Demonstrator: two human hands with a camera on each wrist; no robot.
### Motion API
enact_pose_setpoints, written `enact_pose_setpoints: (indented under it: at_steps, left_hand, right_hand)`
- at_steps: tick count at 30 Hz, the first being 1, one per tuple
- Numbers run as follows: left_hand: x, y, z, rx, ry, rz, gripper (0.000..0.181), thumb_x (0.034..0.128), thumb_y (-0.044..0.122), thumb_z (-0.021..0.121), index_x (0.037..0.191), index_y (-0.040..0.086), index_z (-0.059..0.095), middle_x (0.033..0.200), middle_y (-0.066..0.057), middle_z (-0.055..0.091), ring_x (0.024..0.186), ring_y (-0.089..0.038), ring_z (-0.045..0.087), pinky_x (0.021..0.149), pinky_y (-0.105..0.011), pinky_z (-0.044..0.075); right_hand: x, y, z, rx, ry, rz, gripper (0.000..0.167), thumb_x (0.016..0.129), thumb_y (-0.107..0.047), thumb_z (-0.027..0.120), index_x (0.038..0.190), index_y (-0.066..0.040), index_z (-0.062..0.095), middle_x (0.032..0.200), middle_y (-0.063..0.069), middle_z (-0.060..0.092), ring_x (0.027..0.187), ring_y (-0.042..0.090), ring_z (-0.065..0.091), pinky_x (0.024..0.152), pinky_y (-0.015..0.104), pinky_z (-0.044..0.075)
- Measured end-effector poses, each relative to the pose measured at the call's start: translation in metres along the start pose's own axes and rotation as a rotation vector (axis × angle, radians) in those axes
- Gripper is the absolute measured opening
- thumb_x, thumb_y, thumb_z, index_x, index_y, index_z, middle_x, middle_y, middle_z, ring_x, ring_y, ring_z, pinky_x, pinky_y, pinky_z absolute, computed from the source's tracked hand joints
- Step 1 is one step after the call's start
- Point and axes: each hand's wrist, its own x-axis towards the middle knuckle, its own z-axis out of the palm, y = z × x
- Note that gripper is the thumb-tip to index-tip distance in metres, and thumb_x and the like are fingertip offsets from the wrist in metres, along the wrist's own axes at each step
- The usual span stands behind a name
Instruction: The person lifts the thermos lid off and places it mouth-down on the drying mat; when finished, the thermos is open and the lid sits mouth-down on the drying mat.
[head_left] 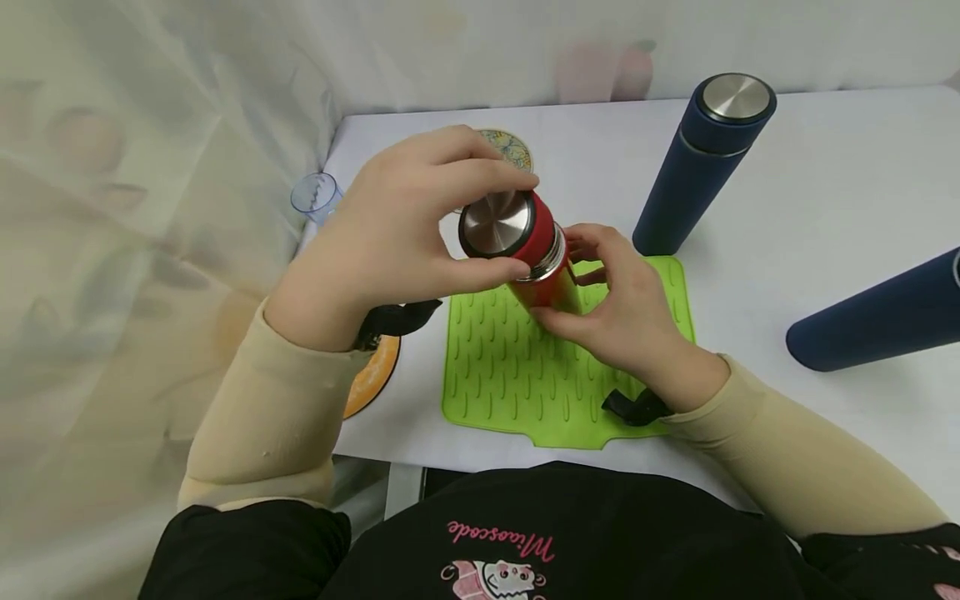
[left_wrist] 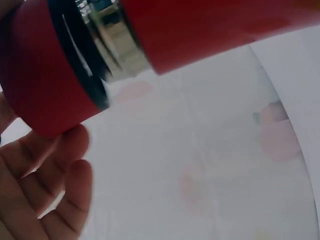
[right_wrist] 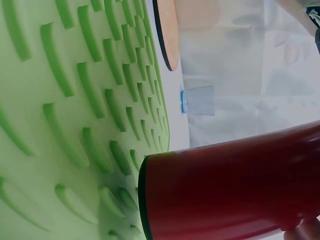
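Note:
A red thermos bottle [head_left: 550, 287] with a bare metal neck is held tilted above the green ribbed mat [head_left: 495, 375]. My right hand [head_left: 626, 304] grips its body from the right. Between the thumb and fingers of my left hand [head_left: 405, 221] is the red cap [left_wrist: 45, 75] with its brushed steel top [head_left: 497, 222]. In the left wrist view the cap's dark rim stands at the neck, with shiny metal showing between cap and body. The bottle's base shows near the mat in the right wrist view; whether it touches is unclear.
Two dark blue thermos bottles [head_left: 701, 162] [head_left: 877, 312] stand to the right on the white table [head_left: 750, 325]. A clear plastic cup [head_left: 315, 196] is at the left edge. An orange round coaster [head_left: 372, 379] lies below my left wrist, and a patterned round coaster [head_left: 510, 150] lies behind.

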Motion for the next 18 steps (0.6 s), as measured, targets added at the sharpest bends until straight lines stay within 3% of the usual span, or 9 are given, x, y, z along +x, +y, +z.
enact_pose_setpoints:
  at_steps: [4,8,12,18]
  left_hand:
    - [-0.008,-0.001,-0.002,0.005,0.100,0.040,0.057,0.0868,0.035,0.096,0.131,0.003,0.079,0.115,-0.015,0.072,0.088,-0.017,0.066,0.080,-0.027,0.053]
    - [-0.016,-0.001,-0.002,0.020,0.152,0.064,0.055,0.0861,0.031,0.096,0.128,0.000,0.079,0.111,-0.017,0.073,0.092,-0.022,0.068,0.085,-0.030,0.054]
    - [-0.028,-0.001,0.004,0.037,0.172,0.050,0.057,0.0836,0.028,0.098,0.129,0.000,0.078,0.112,-0.018,0.074,0.096,-0.026,0.070,0.089,-0.037,0.057]
    - [-0.045,-0.005,0.022,0.021,0.168,0.020,0.058,0.0808,0.026,0.100,0.129,0.000,0.079,0.114,-0.018,0.075,0.099,-0.029,0.071,0.090,-0.043,0.060]
  right_hand:
    - [-0.002,0.001,-0.006,-0.006,0.018,0.046,0.081,0.077,-0.008,0.099,0.146,0.002,0.058,0.138,0.014,0.069,0.119,0.027,0.071,0.090,0.034,0.063]
    - [0.000,0.002,-0.014,0.008,0.051,0.089,0.082,0.078,-0.006,0.098,0.147,0.003,0.056,0.140,0.013,0.068,0.121,0.024,0.070,0.090,0.021,0.058]
    - [0.006,0.004,-0.022,0.046,0.102,0.125,0.081,0.080,-0.002,0.096,0.149,0.003,0.054,0.139,0.009,0.068,0.119,0.016,0.068,0.089,0.019,0.057]
    - [0.024,0.011,-0.028,0.131,0.234,0.222,0.075,0.082,0.003,0.092,0.147,-0.003,0.055,0.133,-0.007,0.066,0.116,0.012,0.068,0.091,0.021,0.060]
